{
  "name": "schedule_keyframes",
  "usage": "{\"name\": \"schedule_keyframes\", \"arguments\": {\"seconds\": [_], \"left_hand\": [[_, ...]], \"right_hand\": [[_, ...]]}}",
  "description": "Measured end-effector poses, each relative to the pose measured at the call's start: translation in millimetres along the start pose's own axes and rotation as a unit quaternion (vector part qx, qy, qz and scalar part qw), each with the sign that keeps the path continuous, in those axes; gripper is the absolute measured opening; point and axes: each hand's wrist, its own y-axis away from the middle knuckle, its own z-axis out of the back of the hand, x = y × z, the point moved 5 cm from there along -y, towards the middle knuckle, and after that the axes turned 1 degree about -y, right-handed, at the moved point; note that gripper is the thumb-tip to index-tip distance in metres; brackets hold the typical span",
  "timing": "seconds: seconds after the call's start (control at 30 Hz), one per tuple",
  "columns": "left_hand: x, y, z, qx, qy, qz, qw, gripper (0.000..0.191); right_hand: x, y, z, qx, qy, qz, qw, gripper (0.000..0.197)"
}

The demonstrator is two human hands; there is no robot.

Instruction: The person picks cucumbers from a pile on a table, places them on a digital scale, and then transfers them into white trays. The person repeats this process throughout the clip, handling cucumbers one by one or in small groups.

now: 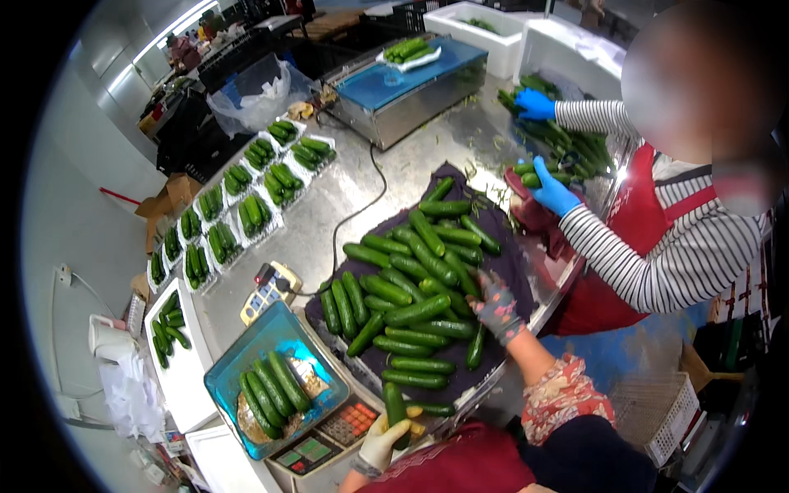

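Observation:
My left hand (381, 440), in a pale glove, grips a cucumber (396, 410) upright beside the digital scale's keypad (351, 422). On the scale's blue tray (222, 379) lie several cucumbers (274, 394) side by side. My right hand (498, 309) wears a grey patterned glove. It rests at the right edge of a heap of cucumbers (425, 265), fingers apart and touching them. A dark cloth (518, 271) lies under the heap. Another cucumber (431, 408) lies near my left hand, with small yellow pieces (416, 426) beside it.
Foam trays of cucumbers (253, 215) stand in rows at the left. A power strip (271, 289) and its cable lie across the metal table (314, 240). A wrapping machine (407, 80) stands at the back. Across the right corner, a co-worker's blue-gloved hand (550, 188) holds cucumbers.

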Motion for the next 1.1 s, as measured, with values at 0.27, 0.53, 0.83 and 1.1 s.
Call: {"name": "schedule_keyframes", "arguments": {"seconds": [0.27, 0.53, 0.83, 1.1], "left_hand": [[-9.0, -6.1, -10.3, -0.019, 0.014, 0.008, 1.0, 0.039], [-9.5, -8.3, -12.6, -0.046, 0.013, 0.01, 0.999, 0.035], [-8.1, -13.6, -12.8, -0.039, 0.002, 0.014, 0.999, 0.036], [-36.5, -39.4, -27.1, -0.042, -0.026, -0.023, 0.999, 0.035]], "right_hand": [[-34.5, 22.4, 7.1, 0.093, -0.216, -0.046, 0.971, 0.048], [-35.1, 15.4, -9.5, 0.051, -0.432, -0.101, 0.895, 0.044], [-17.1, -7.5, -2.1, 0.206, -0.244, -0.203, 0.926, 0.06], [-20.3, -18.1, -30.8, 0.211, -0.132, -0.139, 0.959, 0.076]]}}
